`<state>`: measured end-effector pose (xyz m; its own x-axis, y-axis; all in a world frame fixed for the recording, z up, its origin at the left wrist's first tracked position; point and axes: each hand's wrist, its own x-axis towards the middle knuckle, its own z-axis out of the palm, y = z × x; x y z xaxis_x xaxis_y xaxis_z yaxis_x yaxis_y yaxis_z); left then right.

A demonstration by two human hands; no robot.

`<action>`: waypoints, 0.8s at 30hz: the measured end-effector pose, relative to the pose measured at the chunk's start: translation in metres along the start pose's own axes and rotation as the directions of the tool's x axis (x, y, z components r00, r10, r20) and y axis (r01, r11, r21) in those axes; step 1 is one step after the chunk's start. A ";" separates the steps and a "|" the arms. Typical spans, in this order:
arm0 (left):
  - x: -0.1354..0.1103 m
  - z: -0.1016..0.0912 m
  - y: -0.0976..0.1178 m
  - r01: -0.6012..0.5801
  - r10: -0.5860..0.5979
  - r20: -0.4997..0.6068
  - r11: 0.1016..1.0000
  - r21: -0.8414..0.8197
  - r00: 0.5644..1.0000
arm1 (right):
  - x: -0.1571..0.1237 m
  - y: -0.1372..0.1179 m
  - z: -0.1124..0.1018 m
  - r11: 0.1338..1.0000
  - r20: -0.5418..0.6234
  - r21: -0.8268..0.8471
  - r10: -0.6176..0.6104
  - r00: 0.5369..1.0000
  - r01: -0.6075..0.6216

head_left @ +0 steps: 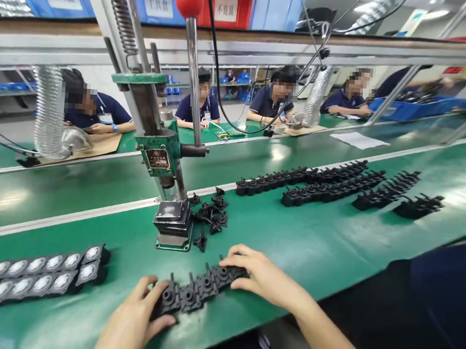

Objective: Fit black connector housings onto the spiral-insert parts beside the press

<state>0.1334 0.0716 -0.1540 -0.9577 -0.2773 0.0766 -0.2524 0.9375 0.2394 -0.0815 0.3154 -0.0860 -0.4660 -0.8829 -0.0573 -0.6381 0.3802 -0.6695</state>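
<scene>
The left hand and right hand pinch opposite ends of the black part row between their fingers, located on the green table near its front edge, with the lever press and loose black pieces beyond.

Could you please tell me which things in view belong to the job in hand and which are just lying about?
Apparently belonging:
row of black plastic parts between left hand and right hand
small loose black pieces
green metal lever press

Apparently just lying about:
red rectangular plastic bin
flat white sheet
</scene>
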 end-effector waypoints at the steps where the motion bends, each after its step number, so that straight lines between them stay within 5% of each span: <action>1: 0.007 -0.002 0.016 0.004 -0.004 0.002 1.000 0.017 1.000 | -0.004 0.006 -0.005 1.000 -0.017 0.009 0.013 1.000 -0.013; 4: 0.023 -0.008 0.048 -0.006 0.006 0.005 1.000 -0.003 1.000 | -0.017 0.024 -0.018 0.998 -0.072 0.022 0.061 0.996 -0.060; 8: 0.019 -0.011 0.049 -0.065 0.060 -0.088 0.996 -0.062 0.994 | -0.042 0.038 -0.023 0.987 -0.199 0.022 0.160 0.967 -0.159; 14: -0.004 -0.008 0.026 -0.073 0.045 -0.142 0.977 -0.199 0.989 | -0.072 0.045 0.019 0.970 -0.626 -0.162 0.040 0.779 -0.181; 19: -0.001 -0.007 0.028 -0.092 0.062 -0.102 0.939 -0.331 0.993 | -0.061 0.045 0.055 0.940 -0.634 -0.319 -0.117 0.765 -0.121; 24: 0.004 -0.001 0.029 -0.112 0.067 -0.136 0.926 -0.361 0.988 | -0.052 0.046 0.059 0.890 -0.634 -0.439 -0.209 0.745 -0.124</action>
<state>0.1222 0.0973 -0.1455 -0.9448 -0.2398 0.2232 -0.0761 0.8233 0.5625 -0.0505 0.3628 -0.1577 -0.6022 -0.5622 0.5668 -0.7790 0.5692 -0.2630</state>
